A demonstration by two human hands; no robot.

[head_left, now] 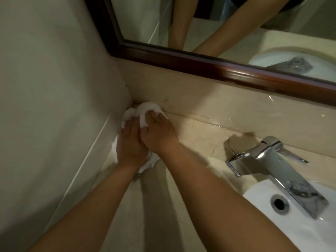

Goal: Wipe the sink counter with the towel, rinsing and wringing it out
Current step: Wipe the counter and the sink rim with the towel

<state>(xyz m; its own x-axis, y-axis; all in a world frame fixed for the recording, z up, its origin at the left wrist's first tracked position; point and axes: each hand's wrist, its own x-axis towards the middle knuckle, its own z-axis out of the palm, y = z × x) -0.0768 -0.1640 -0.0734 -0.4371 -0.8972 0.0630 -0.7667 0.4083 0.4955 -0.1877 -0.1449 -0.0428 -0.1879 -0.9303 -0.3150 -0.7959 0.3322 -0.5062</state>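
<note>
Though corner-tight, towel (145, 110) clear of faucet (272, 160).

White towel (145, 110) — beige veined counter (200, 139), white sink (300, 224), chrome faucet (272, 160) — dark-brown mirror frame (218, 68).

Most of the towel (145, 110) lies hidden under the left hand (130, 142) and right hand (158, 135). The sink (291, 224) and mirror (218, 33) are cut off by the picture's edges.
</note>
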